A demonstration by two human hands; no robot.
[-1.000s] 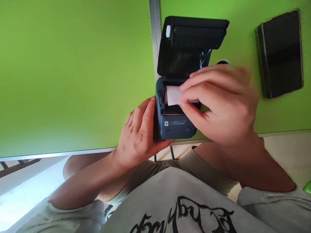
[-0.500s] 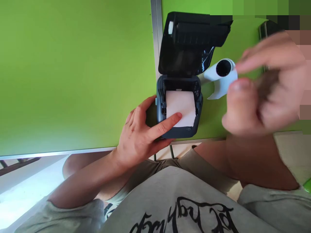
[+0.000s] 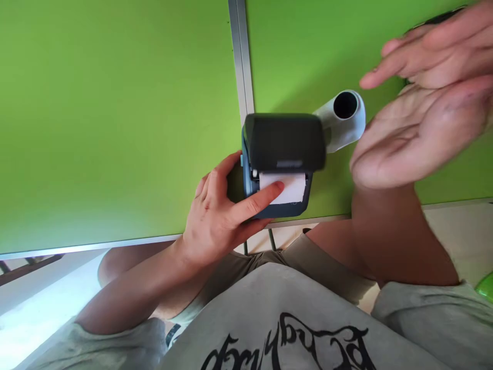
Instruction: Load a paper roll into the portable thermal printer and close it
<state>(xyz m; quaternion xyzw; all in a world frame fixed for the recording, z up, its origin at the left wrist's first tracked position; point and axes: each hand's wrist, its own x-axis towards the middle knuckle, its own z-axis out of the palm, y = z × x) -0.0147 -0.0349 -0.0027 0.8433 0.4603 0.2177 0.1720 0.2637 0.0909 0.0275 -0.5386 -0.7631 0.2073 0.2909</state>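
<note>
A small dark printer (image 3: 278, 209) stands near the table's front edge. Its black lid (image 3: 285, 141) is tilted partly down over the body and hides most of the inside. White paper (image 3: 296, 191) comes out at the front, below the lid. My left hand (image 3: 215, 216) grips the printer's left side, one finger pressing on the paper. To the right, my right hand (image 3: 427, 113) is open and empty, palm turned up and fingers stretched out, apart from the lid. Between that hand and the printer stands a white paper roll (image 3: 356, 123) with a dark hollow core.
The green table (image 3: 115, 123) is crossed by a metal seam strip (image 3: 242, 61) behind the printer. A dark object (image 3: 439, 18) lies at the far right, mostly covered by my right hand. My legs are below the metal-trimmed front edge (image 3: 115, 242).
The printer's lid has swung from upright down toward the body. My right hand has moved up and right, its fingers opening and its palm turning up. My left hand keeps its hold.
</note>
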